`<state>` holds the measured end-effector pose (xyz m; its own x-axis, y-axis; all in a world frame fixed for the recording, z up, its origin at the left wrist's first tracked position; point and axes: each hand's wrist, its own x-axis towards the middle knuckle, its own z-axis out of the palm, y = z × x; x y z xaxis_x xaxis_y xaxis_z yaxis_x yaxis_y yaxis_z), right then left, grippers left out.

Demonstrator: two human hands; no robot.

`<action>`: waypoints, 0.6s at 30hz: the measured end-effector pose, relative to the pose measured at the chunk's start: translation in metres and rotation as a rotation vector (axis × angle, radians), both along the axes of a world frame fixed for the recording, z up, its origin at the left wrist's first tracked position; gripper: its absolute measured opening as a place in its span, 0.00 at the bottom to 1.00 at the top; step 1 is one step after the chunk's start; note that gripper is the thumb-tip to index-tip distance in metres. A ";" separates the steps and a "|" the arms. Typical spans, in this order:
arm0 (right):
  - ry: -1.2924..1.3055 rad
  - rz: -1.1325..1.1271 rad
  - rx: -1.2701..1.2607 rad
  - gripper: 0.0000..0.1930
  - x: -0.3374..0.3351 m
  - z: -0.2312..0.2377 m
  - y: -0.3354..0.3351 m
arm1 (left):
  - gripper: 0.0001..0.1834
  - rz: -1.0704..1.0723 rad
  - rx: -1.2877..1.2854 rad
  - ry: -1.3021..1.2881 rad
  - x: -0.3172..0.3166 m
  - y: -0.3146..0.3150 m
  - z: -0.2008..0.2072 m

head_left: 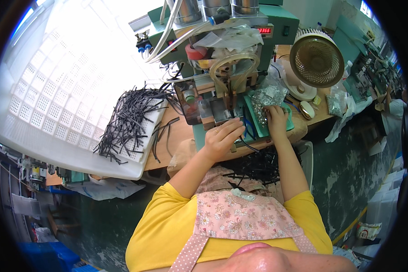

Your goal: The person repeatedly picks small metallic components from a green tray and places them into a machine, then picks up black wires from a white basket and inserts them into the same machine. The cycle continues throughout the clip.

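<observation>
My left hand (222, 138) is at the foot of a green bench press machine (281, 21), just below its metal tool (230, 97). Its fingers are pressed together, and a thin black strip (248, 145) runs out from beneath them towards the right; the fingertips' hold is partly hidden. To the right, my right hand (277, 120) reaches into a green tray (289, 128) of small shiny metal parts (259, 108). Those fingers are bent down among the parts, and whatever they pinch is too small to make out.
Black strips (131, 115) lie heaped on a white perforated crate (54, 97) at the left. More dark strips (260, 165) sit below the table edge, beside my lap. A round fan (316, 61), a small oval gold-and-white object (307, 110) and a plastic bag (334, 106) stand at the right.
</observation>
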<state>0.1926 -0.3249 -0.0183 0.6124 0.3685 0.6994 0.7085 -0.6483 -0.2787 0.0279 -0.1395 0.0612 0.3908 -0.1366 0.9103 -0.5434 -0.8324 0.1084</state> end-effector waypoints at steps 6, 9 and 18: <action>-0.011 0.031 0.038 0.10 -0.002 0.007 0.009 | 0.19 0.513 -0.146 0.134 -0.028 0.079 -0.034; 0.116 0.121 0.199 0.09 -0.005 0.007 0.009 | 0.06 0.905 0.076 0.474 -0.038 0.159 -0.059; 0.046 0.106 0.266 0.07 -0.001 0.004 0.007 | 0.08 1.026 0.018 0.584 -0.043 0.192 -0.091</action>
